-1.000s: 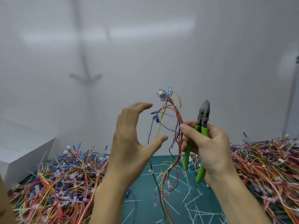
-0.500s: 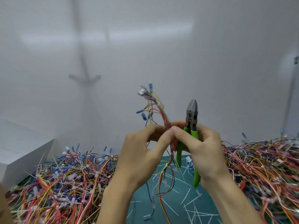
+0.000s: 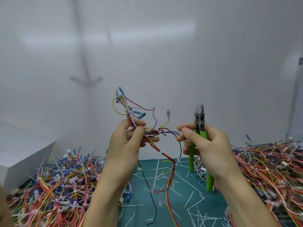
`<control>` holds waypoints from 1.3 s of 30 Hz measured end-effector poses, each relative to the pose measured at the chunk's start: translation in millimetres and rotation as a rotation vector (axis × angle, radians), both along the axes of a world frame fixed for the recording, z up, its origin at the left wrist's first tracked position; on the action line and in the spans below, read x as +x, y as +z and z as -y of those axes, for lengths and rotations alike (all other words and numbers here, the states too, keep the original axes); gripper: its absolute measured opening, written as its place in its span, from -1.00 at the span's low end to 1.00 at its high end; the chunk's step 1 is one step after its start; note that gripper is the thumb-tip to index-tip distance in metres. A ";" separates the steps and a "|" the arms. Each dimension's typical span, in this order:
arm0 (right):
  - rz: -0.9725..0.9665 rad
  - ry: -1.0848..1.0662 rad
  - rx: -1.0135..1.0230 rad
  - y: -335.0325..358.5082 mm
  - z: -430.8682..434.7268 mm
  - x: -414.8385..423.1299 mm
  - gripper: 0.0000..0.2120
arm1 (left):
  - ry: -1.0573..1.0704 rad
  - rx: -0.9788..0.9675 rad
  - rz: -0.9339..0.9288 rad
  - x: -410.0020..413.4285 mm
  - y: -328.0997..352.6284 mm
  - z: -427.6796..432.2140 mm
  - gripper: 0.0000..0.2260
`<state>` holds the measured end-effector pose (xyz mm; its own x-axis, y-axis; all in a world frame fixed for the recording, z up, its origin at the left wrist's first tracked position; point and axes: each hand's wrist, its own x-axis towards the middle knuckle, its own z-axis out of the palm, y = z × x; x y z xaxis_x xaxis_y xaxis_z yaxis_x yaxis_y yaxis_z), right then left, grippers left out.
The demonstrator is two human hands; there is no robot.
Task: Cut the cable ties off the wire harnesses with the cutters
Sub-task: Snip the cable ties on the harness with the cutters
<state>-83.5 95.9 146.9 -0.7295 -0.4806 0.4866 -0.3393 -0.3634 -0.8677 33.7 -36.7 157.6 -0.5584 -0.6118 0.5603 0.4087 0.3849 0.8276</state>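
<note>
A wire harness [image 3: 148,133] of red, yellow, blue and black wires hangs in the air above the mat. My left hand [image 3: 129,145] pinches its bundle between thumb and fingers. Blue and clear terminals fan out above that hand. My right hand [image 3: 206,145] grips the green-handled cutters [image 3: 199,125] upright, jaws pointing up and closed. The thumb and forefinger of that hand also pinch a few wires of the harness. A white cable tie [image 3: 161,152] wraps the red strand below my left hand.
A big heap of wire harnesses [image 3: 57,179] lies at the left, another heap [image 3: 270,169] at the right. The green cutting mat [image 3: 180,194] between them carries several cut white ties. A white box [image 3: 23,158] stands at far left. A white wall is behind.
My left hand went from open to pinching the harness. The two hands then moved apart, spreading the wires between them. The cutters shifted right with my right hand.
</note>
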 end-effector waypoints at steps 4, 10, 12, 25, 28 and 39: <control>-0.160 -0.082 0.086 -4.6 3.5 -0.3 -0.94 | -0.050 0.022 0.002 2.1 1.4 -0.8 -0.92; -0.488 -0.272 0.267 -6.3 3.8 4.1 -0.70 | -0.057 0.026 -0.010 -0.2 0.9 -2.0 -0.89; -0.585 -0.336 0.394 -8.2 5.3 2.9 -0.56 | -0.036 0.022 -0.022 -0.4 0.5 -1.5 -0.90; -0.780 -0.440 0.555 -23.5 19.3 1.7 -0.53 | 0.022 0.036 -0.014 0.1 -0.7 -0.3 -0.92; -0.806 -0.484 0.528 -24.7 20.1 1.9 -0.52 | 0.022 0.024 -0.011 -2.2 -1.4 -2.6 -0.92; -0.811 -0.513 0.485 -23.4 18.4 3.5 -0.51 | 0.046 -0.041 -0.014 -6.2 -0.8 -11.0 -0.92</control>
